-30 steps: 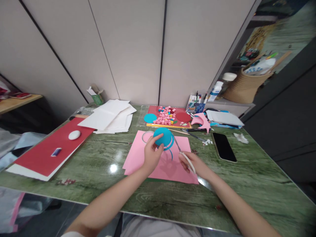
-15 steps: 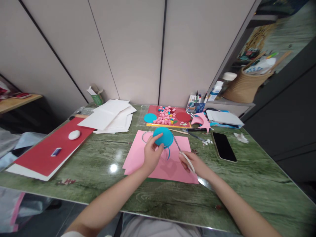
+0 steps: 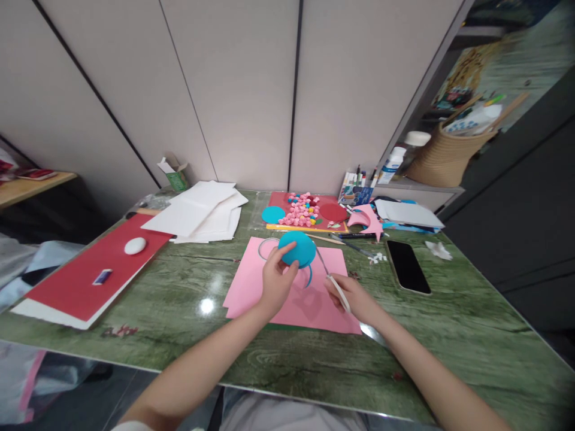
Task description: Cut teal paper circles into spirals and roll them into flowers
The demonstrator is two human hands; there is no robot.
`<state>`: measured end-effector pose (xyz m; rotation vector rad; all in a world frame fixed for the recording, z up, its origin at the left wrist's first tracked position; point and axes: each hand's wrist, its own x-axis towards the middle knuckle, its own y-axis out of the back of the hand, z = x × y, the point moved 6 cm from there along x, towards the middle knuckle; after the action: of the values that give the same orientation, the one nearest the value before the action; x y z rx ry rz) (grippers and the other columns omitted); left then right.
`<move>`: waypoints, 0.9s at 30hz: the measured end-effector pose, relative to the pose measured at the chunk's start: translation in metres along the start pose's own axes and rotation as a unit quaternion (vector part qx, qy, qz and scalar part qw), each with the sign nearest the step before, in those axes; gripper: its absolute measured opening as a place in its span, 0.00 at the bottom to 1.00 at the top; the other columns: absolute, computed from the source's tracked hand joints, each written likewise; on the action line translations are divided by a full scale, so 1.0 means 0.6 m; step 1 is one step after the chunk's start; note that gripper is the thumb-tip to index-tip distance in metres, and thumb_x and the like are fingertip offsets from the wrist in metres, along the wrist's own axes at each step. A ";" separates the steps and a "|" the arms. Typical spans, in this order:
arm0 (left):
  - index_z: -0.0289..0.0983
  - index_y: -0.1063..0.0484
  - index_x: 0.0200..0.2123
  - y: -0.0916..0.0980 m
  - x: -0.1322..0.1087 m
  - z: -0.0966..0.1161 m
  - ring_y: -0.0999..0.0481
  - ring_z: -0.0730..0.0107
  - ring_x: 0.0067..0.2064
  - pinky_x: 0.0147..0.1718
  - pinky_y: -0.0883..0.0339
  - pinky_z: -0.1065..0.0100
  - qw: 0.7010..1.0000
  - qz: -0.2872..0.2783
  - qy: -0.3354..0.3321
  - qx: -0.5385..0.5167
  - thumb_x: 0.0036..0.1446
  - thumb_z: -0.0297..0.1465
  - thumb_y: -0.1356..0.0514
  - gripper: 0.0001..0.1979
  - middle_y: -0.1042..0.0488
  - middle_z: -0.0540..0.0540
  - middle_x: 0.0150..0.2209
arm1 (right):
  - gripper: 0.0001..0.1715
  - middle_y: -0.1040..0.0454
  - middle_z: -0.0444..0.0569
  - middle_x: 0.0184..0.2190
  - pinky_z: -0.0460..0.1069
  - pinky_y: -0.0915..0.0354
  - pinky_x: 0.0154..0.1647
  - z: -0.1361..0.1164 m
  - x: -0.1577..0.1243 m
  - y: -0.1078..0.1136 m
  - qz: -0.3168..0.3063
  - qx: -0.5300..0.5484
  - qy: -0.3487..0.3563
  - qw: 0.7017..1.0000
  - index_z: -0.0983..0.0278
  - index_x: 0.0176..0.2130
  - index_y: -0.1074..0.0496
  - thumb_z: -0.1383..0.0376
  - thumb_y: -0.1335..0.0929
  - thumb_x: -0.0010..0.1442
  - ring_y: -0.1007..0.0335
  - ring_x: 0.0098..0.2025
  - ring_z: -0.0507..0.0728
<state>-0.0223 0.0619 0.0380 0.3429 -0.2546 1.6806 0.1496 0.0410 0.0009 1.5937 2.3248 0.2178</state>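
Observation:
My left hand pinches a round piece of blue paper between thumb and fingers, held above pink paper sheets. A thin curved blue strip hangs from the disc's lower edge. In my right hand is a pair of white-handled scissors, its blades at the right edge of the blue disc. How far the blades are apart I cannot tell. Partly behind my left fingers, a ring-shaped object lies on the pink paper.
Behind the pink sheets lie pink paper flowers, another blue disc and a dark red disc. Pink offcuts and a phone are to the right. White sheets and red paper lie left.
The scissors have shifted slightly left, with the handles drawn closer together. The hanging blue strip has swung a little to the right. My left hand stays almost in place.

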 end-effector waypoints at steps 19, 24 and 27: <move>0.39 0.31 0.46 0.000 0.001 -0.004 0.32 0.64 0.43 0.40 0.34 0.63 1.000 0.001 0.006 -0.023 0.49 0.30 0.42 0.18 0.32 0.43 0.41 | 0.29 0.42 0.43 0.18 0.49 0.43 0.21 0.078 0.038 0.091 0.190 0.459 -0.013 0.868 0.61 0.25 0.34 0.41 0.45 0.53 0.44 0.21 0.52; 0.39 0.31 0.45 0.000 0.001 -0.005 0.32 0.64 0.44 0.41 0.34 0.63 0.999 -0.001 0.010 -0.039 0.49 0.30 0.42 0.17 0.33 0.43 0.41 | 0.27 0.38 0.45 0.20 0.49 0.41 0.24 0.080 0.034 0.082 0.193 0.527 -0.041 0.827 0.62 0.28 0.32 0.44 0.44 0.54 0.42 0.23 0.53; 0.39 0.31 0.45 -0.001 0.001 -0.005 0.32 0.65 0.44 0.41 0.34 0.63 0.999 -0.002 0.012 -0.039 0.49 0.29 0.42 0.17 0.33 0.43 0.41 | 0.28 0.36 0.46 0.21 0.50 0.39 0.27 0.078 0.033 0.083 0.189 0.511 -0.038 0.838 0.61 0.29 0.32 0.43 0.45 0.54 0.40 0.25 0.54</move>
<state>-0.0221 0.0637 0.0356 0.2648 -0.3012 1.6640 0.2027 0.0755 -0.0313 2.4248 2.0961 -1.1827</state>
